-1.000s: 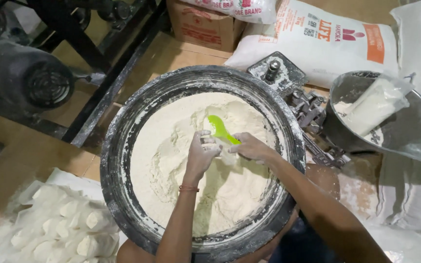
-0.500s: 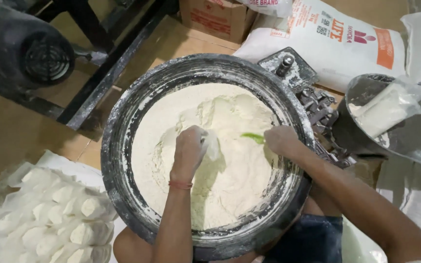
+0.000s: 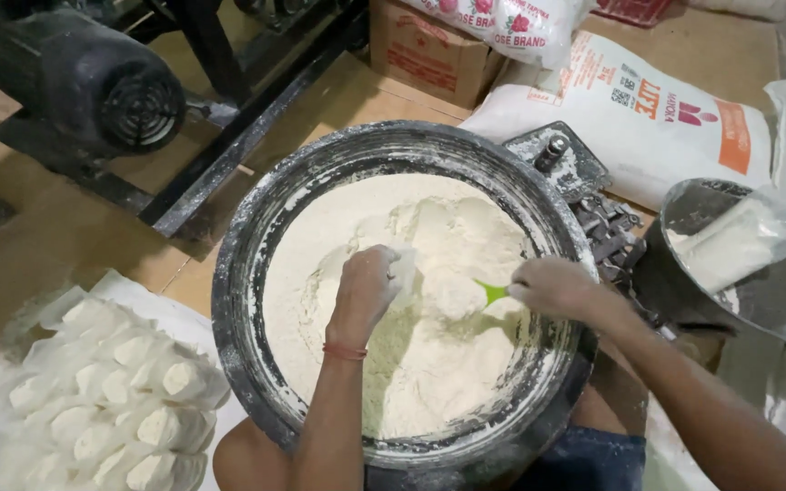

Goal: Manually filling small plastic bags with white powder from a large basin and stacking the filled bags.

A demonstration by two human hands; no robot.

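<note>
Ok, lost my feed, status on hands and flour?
Left hand fisted in flour. Right hand grips green scoop. Big metal bowl unobstructed.

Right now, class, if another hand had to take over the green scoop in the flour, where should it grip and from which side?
Probably from the right rim side, on the handle end. The green scoop shows only a small tip beside the right hand, which covers the rest. Its working end points left into the flour inside the large metal bowl, so only the handle end offers a clean grip.

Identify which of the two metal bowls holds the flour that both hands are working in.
The large round bowl in the middle; the smaller bowl at right holds only a bag.
</note>
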